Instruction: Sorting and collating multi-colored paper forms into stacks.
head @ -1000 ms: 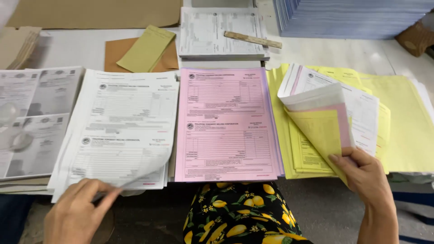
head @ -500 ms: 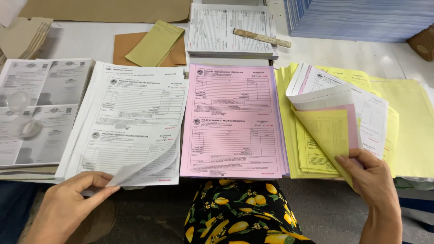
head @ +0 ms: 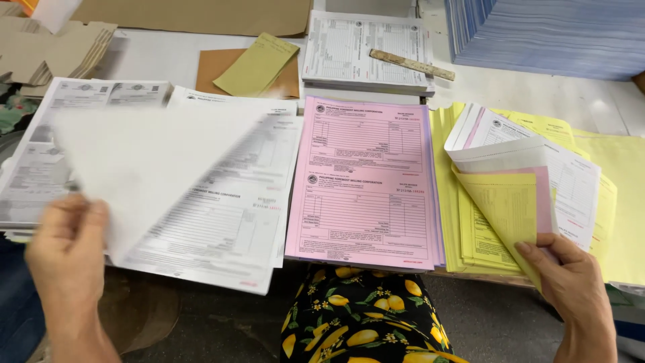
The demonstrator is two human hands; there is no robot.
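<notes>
My left hand point(head: 67, 245) grips a white printed sheet point(head: 154, 168) by its lower corner, lifted and blurred above the white form stack point(head: 228, 228). A pink form stack point(head: 366, 181) lies in the middle of the table. On the right is a yellow form stack point(head: 621, 202). My right hand point(head: 571, 286) pinches a folded-back bundle of white, pink and yellow sheets point(head: 521, 188) at its lower corner, held up over the yellow stack.
At the far left lies another white form stack point(head: 40, 158). Behind are a further stack of white forms point(head: 356, 50) with a wooden ruler point(head: 411, 64), a yellow-green pad point(head: 255, 65) on brown card, folded cardboard point(head: 54, 47) and a tall blue-white paper pile point(head: 551, 33).
My left hand has peeled the top white sheet off its stack and swung it up and leftward. My right hand still holds the mixed bundle, hardly moved.
</notes>
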